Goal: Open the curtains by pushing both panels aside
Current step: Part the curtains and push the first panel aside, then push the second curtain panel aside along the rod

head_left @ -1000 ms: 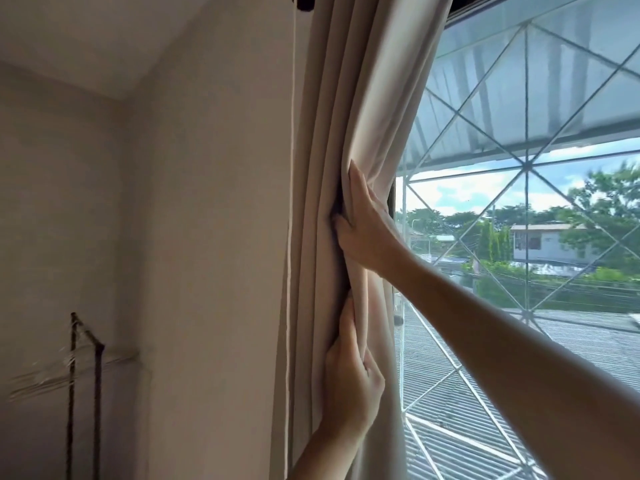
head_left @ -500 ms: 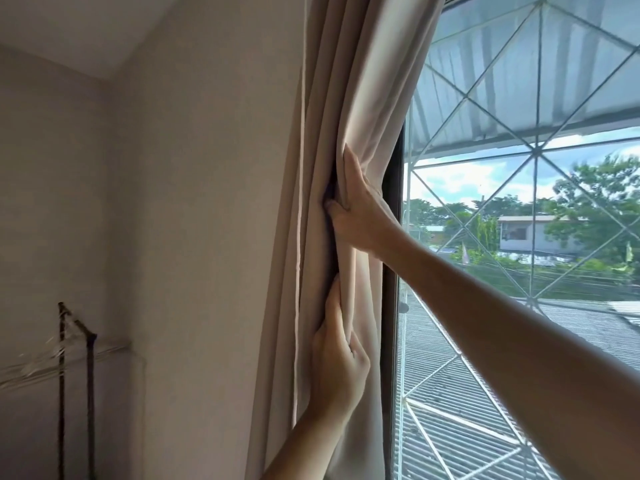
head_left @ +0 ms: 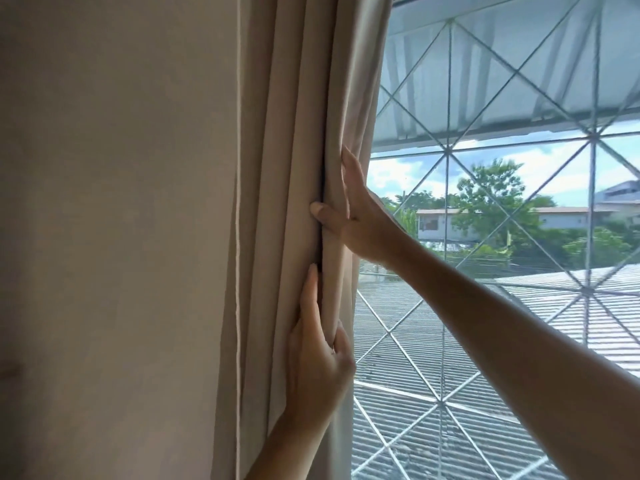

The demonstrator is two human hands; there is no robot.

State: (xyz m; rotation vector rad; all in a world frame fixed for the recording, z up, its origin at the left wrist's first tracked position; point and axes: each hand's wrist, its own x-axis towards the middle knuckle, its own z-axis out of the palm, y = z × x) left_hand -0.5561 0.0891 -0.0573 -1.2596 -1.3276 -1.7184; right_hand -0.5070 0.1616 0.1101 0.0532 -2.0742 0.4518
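1. Head view: the curtain panel (head_left: 287, 133) hangs bunched in upright folds at the left edge of the window (head_left: 485, 306), close against the wall (head_left: 121, 237).
2. My right hand (head_left: 356, 220) pinches the outermost fold, fingers straight and thumb hooked round it. My left hand (head_left: 318, 365) grips the same fold directly below.
3. The gathered cloth lies left of both hands, so I judge any further push goes toward the wall. The second panel is out of sight.

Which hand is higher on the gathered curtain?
The right hand, reaching in from the window side, thumb across the fold; the left hand grips the curtain lower, coming up from below.
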